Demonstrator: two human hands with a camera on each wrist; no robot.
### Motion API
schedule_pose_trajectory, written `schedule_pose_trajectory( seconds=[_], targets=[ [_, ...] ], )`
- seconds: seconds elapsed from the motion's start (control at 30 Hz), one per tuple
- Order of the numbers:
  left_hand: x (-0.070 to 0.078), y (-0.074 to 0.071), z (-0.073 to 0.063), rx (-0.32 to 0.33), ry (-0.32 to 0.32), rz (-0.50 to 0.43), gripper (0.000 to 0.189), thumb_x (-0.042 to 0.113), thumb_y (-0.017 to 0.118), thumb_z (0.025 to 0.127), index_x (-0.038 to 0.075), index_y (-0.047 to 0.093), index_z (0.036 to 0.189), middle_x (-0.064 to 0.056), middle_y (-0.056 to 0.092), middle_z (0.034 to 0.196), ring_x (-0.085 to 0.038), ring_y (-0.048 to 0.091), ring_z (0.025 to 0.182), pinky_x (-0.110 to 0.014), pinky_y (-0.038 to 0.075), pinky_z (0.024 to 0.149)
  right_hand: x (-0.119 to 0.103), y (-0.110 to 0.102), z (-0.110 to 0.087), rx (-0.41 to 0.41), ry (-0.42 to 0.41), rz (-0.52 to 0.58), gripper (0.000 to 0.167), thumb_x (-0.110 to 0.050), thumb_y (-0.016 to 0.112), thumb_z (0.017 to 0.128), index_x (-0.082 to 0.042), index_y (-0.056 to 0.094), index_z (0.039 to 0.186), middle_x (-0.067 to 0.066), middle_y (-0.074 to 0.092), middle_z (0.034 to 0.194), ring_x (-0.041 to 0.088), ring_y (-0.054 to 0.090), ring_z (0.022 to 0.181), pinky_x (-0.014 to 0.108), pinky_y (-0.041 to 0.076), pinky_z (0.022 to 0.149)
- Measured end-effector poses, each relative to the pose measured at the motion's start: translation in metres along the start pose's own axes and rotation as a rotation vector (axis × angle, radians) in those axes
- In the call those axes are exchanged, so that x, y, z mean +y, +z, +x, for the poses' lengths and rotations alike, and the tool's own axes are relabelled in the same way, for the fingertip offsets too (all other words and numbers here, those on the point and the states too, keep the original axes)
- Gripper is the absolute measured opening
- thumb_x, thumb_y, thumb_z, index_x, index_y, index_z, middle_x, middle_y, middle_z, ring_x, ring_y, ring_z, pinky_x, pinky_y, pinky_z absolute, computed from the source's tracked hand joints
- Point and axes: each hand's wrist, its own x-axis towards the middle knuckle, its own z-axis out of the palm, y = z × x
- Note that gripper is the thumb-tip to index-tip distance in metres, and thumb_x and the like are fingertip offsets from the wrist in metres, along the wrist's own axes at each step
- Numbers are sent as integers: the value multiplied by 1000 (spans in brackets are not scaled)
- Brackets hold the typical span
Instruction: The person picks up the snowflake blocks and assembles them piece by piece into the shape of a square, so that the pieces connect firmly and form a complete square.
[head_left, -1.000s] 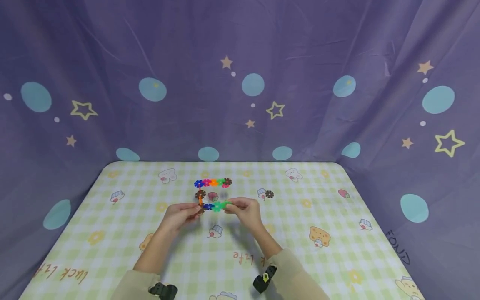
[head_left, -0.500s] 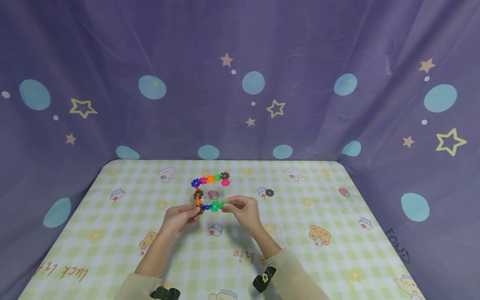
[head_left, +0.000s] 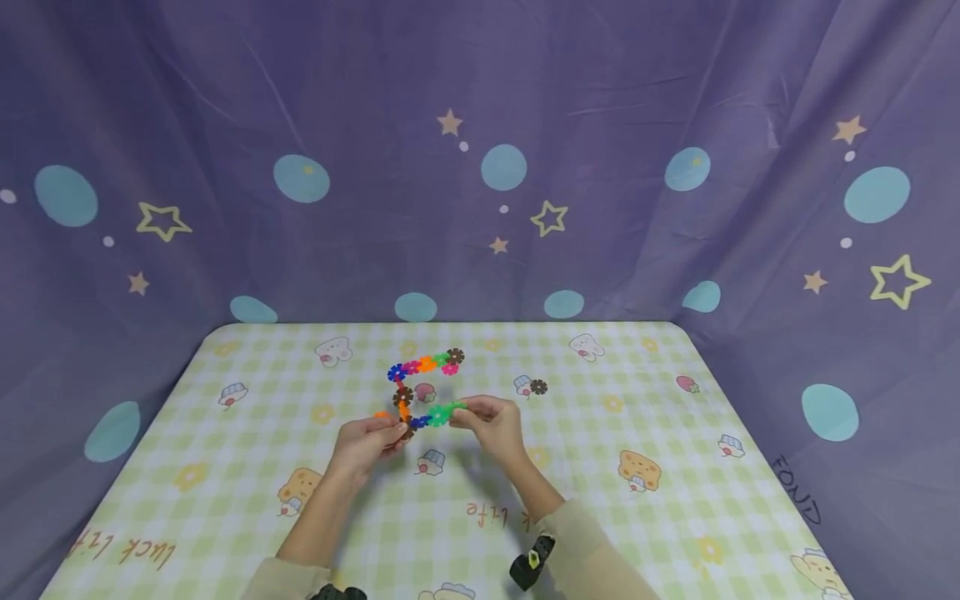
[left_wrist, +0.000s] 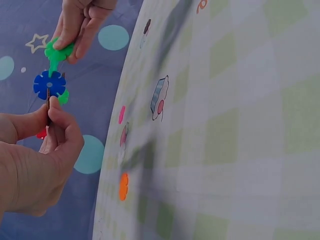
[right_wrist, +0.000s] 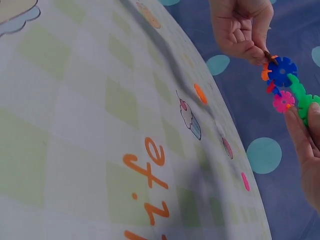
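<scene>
A C-shaped chain of flower-shaped interlocking plastic discs, in several colours, is held above the table between both hands. My left hand [head_left: 362,448] pinches a brown disc [left_wrist: 48,111] at the chain's near left corner. Slotted to that disc is a blue disc [left_wrist: 46,84], followed by green discs [head_left: 438,415]. At the near right end, my right hand [head_left: 491,427] pinches the last green disc [left_wrist: 59,50] between thumb and fingers. The far arm of the chain runs from a blue disc [head_left: 397,372] through pink, orange and green to a brown disc [head_left: 455,356].
Loose on the checked tablecloth [head_left: 600,533] lie a dark brown disc [head_left: 538,387] to the right, a pink disc [head_left: 450,369] beneath the chain's far end and an orange disc [head_left: 382,415] just behind my left hand. A purple curtain [head_left: 600,250] hangs behind the table.
My left hand has shifted slightly nearer to me, and the chain has tilted with it. The loose orange disc now shows behind that hand. My right hand keeps its pinch on the green disc.
</scene>
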Motion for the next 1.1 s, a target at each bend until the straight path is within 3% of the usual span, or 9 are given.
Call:
schedule_pose_trajectory(
  seconds=[0.27,0.4,0.47,0.6,0.87,1.1],
  targets=[
    [3,1,0,-13,21,-26,33,4,68,87,-13,60,114,-1,70,77,-6,64,65,-19,59,65,-5,-5,-2,-29,104,46,25,1,67,85,19,62,102,39,65,98,7,72,69,35,62,75],
    [3,0,0,-27,21,-20,33,4,67,88,-13,60,114,-1,71,77,-6,65,66,-20,60,67,-6,-7,-3,-33,127,7,23,1,66,86,18,63,102,36,66,98,5,71,69,34,62,76],
    [3,0,1,-32,20,-13,33,5,66,88,-13,59,115,-1,71,78,-6,65,67,-21,60,68,-6,-9,-2,-26,126,-51,22,-1,67,87,15,65,101,33,68,97,4,70,70,35,62,78],
    [3,0,2,-41,22,-10,32,4,66,88,-13,59,115,-1,71,78,-6,65,67,-21,60,69,-9,-11,-3,-21,110,-119,20,-5,69,86,10,69,99,31,70,95,2,68,70,27,62,76],
    [2,-3,1,-44,18,-18,34,3,67,87,-14,59,116,-1,70,77,-8,65,67,-20,59,66,0,-14,-3,-61,42,-148,16,0,72,82,9,70,95,30,70,93,3,70,70,27,62,73],
    [5,-4,1,-49,19,-19,36,3,67,87,-14,58,117,-1,70,78,-6,65,66,-20,60,67,-19,-10,-10,-51,1,-162,12,4,71,81,12,70,90,31,70,88,20,74,71,26,62,69]
  ],
)
